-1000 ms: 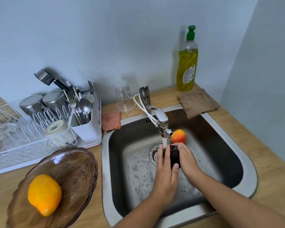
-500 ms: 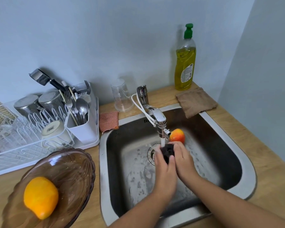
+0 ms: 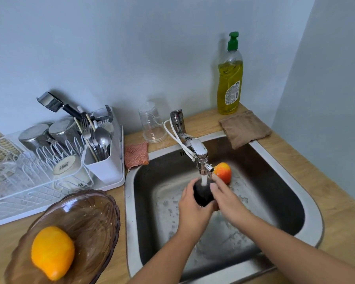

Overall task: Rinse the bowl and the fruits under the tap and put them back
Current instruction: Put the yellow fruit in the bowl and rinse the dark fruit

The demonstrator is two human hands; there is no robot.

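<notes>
While water runs from the tap (image 3: 195, 148) into the steel sink (image 3: 129, 201), the item in hand is one dark fruit (image 3: 202, 193), rounded, near black, kind not determinable, held directly under the stream above the drain. Left hand (image 3: 193, 210): fingers curled round the fruit's left and under side, gripping. Right hand (image 3: 228, 199): cups the right side, thumb on the near face, fingers passing behind; both hands touch the fruit and each other. Long axis of the fruit: apparently upright toward the spout, largely hidden by the hands. Second item: red-and-yellow fruit (image 3: 223, 171), lying on the sink floor just beyond the right hand, which is the nearer one to it; judged not yet returned. Third item: orange fruit (image 3: 52, 252), resting in the amber glass bowl (image 3: 86, 218). Bowl position: on the counter (image 3: 340, 212), left of the sink and near its front corner, well apart from the hands, across the sink rim; the left hand is nearer, so the put-back would likely go leftward and toward the person. Other stock: white dish rack (image 3: 19, 181) with cutlery holder (image 3: 105, 167); upturned plastic cup (image 3: 152, 124); orange scrubbing pad (image 3: 136, 153); dish soap bottle (image 3: 230, 78); brown cloth (image 3: 245, 128) overhanging the sink's far right corner.
</notes>
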